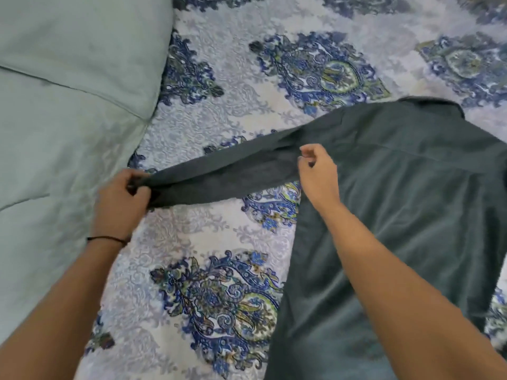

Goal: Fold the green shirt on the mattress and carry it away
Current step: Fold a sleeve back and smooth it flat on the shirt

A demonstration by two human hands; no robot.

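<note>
Folding in the near sleeve [219, 176] of the green shirt [406, 215], judged from how the cloth is lying. Lying back-up on the patterned mattress cover [214, 111], collar [430, 104] at the shirt's far edge, body spreading toward the camera, sleeve stretching out from the shirt's shoulder toward the pale green pillows [68, 78].

Gripping the cuff end with the left hand [120, 204], fingers clenched around bunched cloth at the sleeve's outer tip, farthest from the shirt's body. Pinching with the right hand [318, 174] where sleeve meets body, thumb and forefinger closed at the seam; whether cloth is truly caught between them cannot be told, fingertips curling close over it.

Doing this step well, as a judgement:
- Keeping the sleeve taut between both grips, so no slack wrinkles under the fold.
- Holding the shoulder point down as a hinge while swinging the cuff across onto the shirt's back.
- Laying the sleeve flat and straight, inside the shirt's side edge, not trailing off it.
- Smoothing from shoulder toward cuff before letting go.

Risking, otherwise, a twisted sleeve or the shirt's body dragging sideways along the cover.
</note>
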